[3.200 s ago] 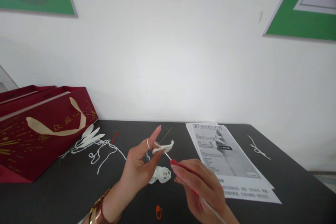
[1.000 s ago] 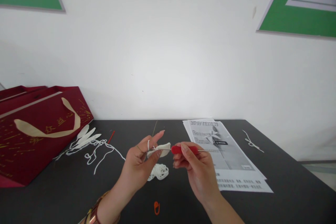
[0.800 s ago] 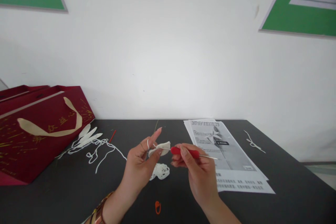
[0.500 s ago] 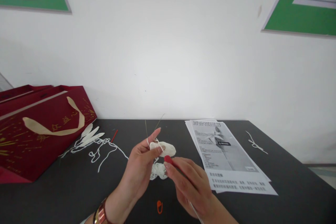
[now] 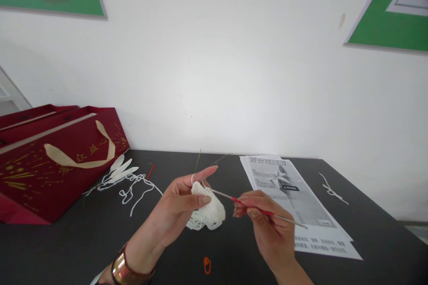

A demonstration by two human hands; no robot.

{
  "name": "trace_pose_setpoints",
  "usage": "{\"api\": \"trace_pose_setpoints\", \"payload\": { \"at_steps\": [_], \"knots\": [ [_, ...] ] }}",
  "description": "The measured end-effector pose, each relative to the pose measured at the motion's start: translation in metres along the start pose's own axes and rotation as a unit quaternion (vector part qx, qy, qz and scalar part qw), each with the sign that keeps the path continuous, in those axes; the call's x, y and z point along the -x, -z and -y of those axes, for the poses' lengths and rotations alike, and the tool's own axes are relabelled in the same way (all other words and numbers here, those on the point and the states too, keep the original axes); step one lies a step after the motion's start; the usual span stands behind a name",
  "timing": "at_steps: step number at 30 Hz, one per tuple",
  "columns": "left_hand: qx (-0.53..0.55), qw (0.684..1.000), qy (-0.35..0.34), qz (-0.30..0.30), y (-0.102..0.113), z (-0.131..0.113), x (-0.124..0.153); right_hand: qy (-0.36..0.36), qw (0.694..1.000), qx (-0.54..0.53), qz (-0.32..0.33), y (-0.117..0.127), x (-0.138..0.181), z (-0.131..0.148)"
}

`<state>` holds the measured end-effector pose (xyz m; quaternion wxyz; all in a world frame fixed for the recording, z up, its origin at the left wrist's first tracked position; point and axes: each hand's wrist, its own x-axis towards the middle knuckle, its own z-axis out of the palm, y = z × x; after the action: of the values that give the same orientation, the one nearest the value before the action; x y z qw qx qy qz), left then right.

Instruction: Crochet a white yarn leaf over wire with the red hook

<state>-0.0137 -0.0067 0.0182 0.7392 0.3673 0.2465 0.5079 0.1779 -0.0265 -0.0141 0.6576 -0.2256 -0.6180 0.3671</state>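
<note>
a white crocheted piece (image 5: 207, 205) is being pinched above the black table (image 5: 67, 240) by the left hand (image 5: 177, 207), while a red-handled crochet hook (image 5: 254, 207) is being gripped in the closed right hand (image 5: 270, 229), its tip touching the piece.

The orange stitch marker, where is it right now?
In the head view, the orange stitch marker lies on the black table near its front edge, below and between the left hand and right hand.

White wall (image 5: 214, 75) — green framed panels (image 5: 384, 18) — behind a black table (image 5: 368, 236).
</note>
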Motion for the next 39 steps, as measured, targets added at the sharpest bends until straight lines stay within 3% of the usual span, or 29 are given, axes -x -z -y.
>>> {"api": "trace_pose_setpoints", "payload": {
  "at_steps": [21,33,39],
  "knots": [
    [0.062,0.983,0.125,0.119,0.008,-0.004,-0.002,0.0,0.995,0.002,0.098,0.022,-0.01,0.018],
    [0.044,0.979,0.153,0.126,0.006,-0.003,-0.001,-0.002,0.991,0.023,0.129,0.028,-0.018,0.029],
    [0.032,0.976,0.169,0.137,0.007,-0.001,0.001,-0.033,0.991,-0.034,0.124,0.03,-0.016,0.027]
  ]
}}
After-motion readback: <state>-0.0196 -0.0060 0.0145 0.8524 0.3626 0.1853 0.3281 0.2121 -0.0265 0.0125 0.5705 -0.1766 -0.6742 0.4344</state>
